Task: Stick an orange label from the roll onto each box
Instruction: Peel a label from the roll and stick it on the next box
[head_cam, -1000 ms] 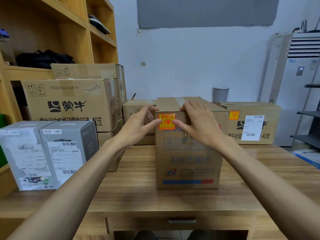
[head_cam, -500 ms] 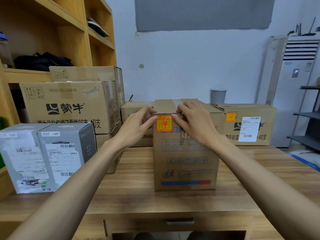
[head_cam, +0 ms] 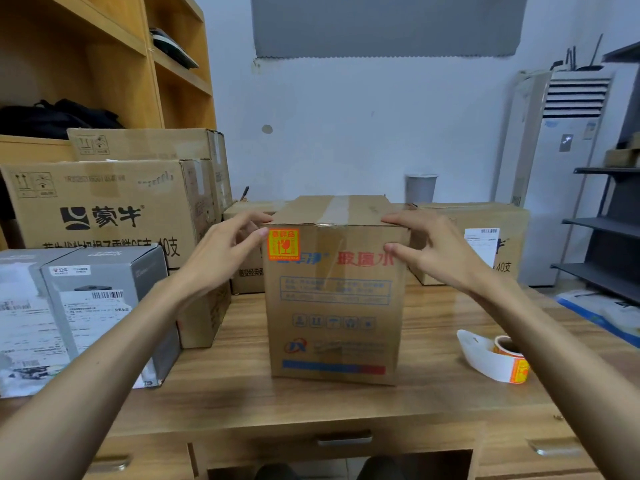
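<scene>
A head-worn camera looks down at a wooden surface (head_cam: 433,341) crowded with cardboard boxes. At the centre stands a tall box (head_cam: 334,299), its top taped shut. An orange label (head_cam: 283,244) is stuck flat on its front face, at the upper left corner. The left hand (head_cam: 221,258) rests against the box's left top corner, thumb tip touching the label's edge. The right hand (head_cam: 440,254) sits at the right top corner, fingers on the rim and front face. Both hands are spread, fingers apart, clamped on nothing.

The label roll (head_cam: 509,358) lies on the surface at about four o'clock from the box, a white backing strip trailing off it.

This box looks finished. At two o'clock a box behind the right hand (head_cam: 498,237) carries a white shipping slip; any orange label there is hidden. At nine o'clock a grey box (head_cam: 104,306), and behind it a stack of big boxes (head_cam: 104,209), show no orange label, so those appear left to do.
</scene>
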Demonstrator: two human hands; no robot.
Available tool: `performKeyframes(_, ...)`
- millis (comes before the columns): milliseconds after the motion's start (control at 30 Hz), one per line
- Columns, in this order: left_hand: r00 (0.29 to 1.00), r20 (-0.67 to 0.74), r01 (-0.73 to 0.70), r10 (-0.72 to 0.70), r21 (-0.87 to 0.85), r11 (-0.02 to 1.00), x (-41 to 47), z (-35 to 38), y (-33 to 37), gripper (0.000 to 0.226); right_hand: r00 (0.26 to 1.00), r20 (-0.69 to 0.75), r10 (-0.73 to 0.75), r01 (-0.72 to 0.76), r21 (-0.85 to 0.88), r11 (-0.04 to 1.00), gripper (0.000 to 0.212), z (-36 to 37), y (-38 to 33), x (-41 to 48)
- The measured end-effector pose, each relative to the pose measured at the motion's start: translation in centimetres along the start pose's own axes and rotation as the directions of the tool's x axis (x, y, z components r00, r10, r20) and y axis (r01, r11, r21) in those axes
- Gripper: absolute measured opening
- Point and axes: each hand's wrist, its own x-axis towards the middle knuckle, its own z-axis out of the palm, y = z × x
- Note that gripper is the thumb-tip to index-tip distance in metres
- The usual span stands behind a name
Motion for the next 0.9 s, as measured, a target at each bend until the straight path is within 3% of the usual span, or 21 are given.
performKeyframes(200, 0.992, -0.097, 0.087, -0.077, 0.111, 0.99, 1.0, -0.6, -1.2, 0.021, 0.979, -0.154, -0.135, 0.092, -0.259, 0.961, 0.053, 2.3, -3.5, -0.9)
performKeyframes(300, 0.981, -0.176, 0.102, -0.078, 0.132, 0.986, 0.9, 0.3, 0.1, 0.024, 0.962, -0.247, -0.12, 0.024, -0.358, 0.933, 0.044, 4.5, -6.0, -0.8)
performKeyframes(433, 0.997, -0.078, 0.02, -0.013, 0.093, 0.995, -0.8, 2.9, 4.7, 0.044, 0.98, -0.191, -0.055, -0.029, -0.412, 0.911, 0.043, 7.0, -8.6, 1.2)
performKeyframes(500, 0.999, -0.028, 0.018, -0.016, 0.081, 0.997, -1.5, 3.6, 5.8, 0.051, 0.99, -0.13, -0.059, 0.011, -0.34, 0.94, 0.048, 6.5, -8.8, 2.0)
performKeyframes(567, 0.999, -0.035, 0.011, -0.006, 0.134, 0.991, -1.8, 3.9, 6.1, 0.048, 0.995, -0.08, -0.06, 0.048, -0.14, 0.989, 0.049, 5.0, -8.0, 2.3)
performKeyframes(667, 0.998, -0.055, 0.048, -0.037, 0.233, 0.971, -2.1, 4.2, 6.4, 0.062, 0.995, -0.096, -0.038, 0.048, 0.111, 0.993, 0.035, 2.8, -5.5, 2.0)
performKeyframes(767, 0.993, -0.089, 0.097, -0.074, 0.293, 0.951, -2.2, 4.4, 6.6, 0.075, 0.984, -0.135, 0.119, -0.096, 0.17, 0.981, 0.025, 1.5, -1.6, 1.7)
performKeyframes(900, 0.991, -0.128, 0.081, -0.041, 0.32, 0.944, -2.6, 3.2, 5.3, 0.065, 0.907, -0.126, 0.402, -0.358, 0.274, 0.893, 0.039, 0.8, 4.5, 1.0)
